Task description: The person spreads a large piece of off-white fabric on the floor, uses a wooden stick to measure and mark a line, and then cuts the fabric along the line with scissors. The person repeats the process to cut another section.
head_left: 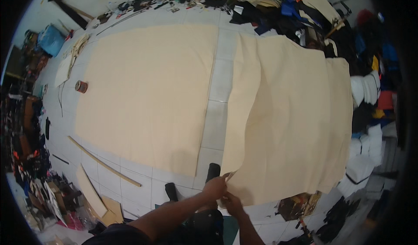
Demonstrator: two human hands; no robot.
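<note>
The folded cream fabric (pixel 287 118) lies on the white tiled floor (pixel 215 127), to the right of a second, flat cream sheet (pixel 148 97), with a strip of bare tile between them. Its near left corner is lifted off the floor, where both hands meet. The left hand (pixel 215 187) pinches the corner layers between thumb and fingers; the right hand (pixel 233 203) sits just below, grip pressed together on the same edge, though which layer it holds cannot be told. Risk: the layers are thin and stacked, so a pull on one ply only is likely to drag the fold out of line or crease the upper layer. A hard tug could also slide the far edge into the dark clutter (pixel 278 14) piled at the far end. The wooden strip (pixel 104 162) and the tape roll (pixel 81 86) lie well apart and pose no hazard. The fingertips are too small to resolve; the person's lower body is cut off at the frame edge, and the right margin is lost in shadow.
</note>
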